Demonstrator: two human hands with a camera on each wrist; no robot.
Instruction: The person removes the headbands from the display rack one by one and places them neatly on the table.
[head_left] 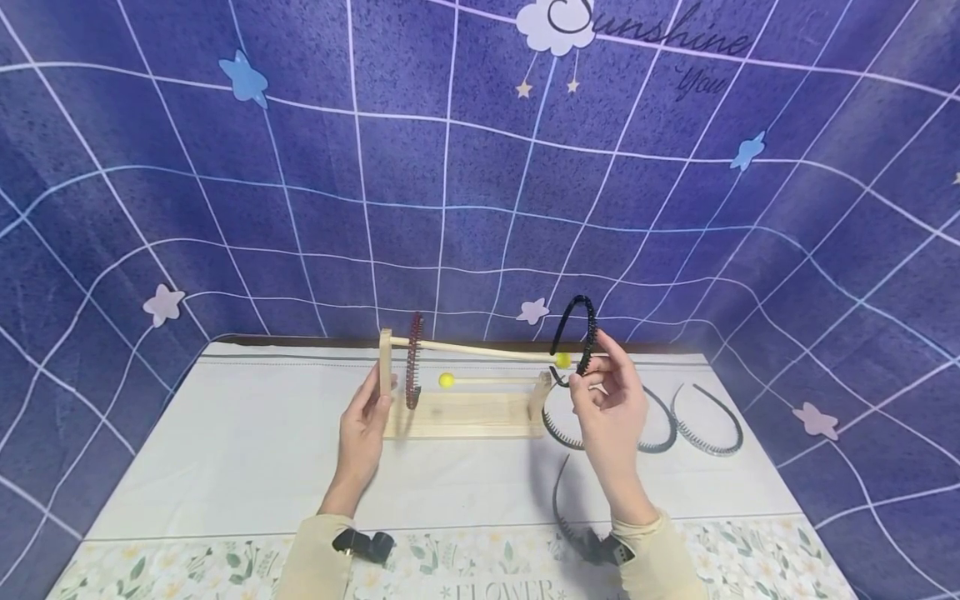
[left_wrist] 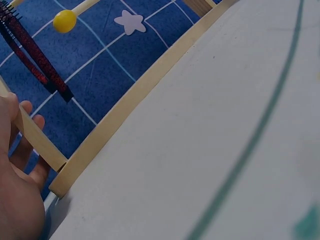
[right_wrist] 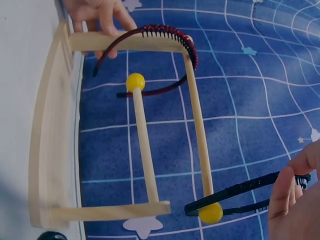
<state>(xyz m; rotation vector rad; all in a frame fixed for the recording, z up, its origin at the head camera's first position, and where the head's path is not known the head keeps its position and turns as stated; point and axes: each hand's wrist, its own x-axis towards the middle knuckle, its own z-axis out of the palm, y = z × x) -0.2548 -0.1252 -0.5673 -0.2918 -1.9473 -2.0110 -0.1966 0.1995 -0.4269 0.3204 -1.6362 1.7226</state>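
My left hand (head_left: 362,435) grips the tall upright of a wooden stand (head_left: 465,417), thumb on one side and fingers on the other. From that post runs the upper rod (head_left: 480,350), tipped with a yellow ball (right_wrist: 210,212). A dark red toothed headband (head_left: 413,362) hangs over the rod near the post. In my right hand (head_left: 611,408), a black toothed headband (head_left: 588,333) is pinched between thumb and fingers. Its two arms pass either side of the yellow ball, as the right wrist view shows. The left wrist view shows the red headband's ends (left_wrist: 60,90).
A lower rod (right_wrist: 145,145) with its own yellow ball (head_left: 446,380) extends from the shorter post (head_left: 539,398). Right of the stand lie a dark headband (head_left: 660,448) and a grey one (head_left: 712,450). Another headband (head_left: 557,500) lies nearer, partly under my right arm's shadow.
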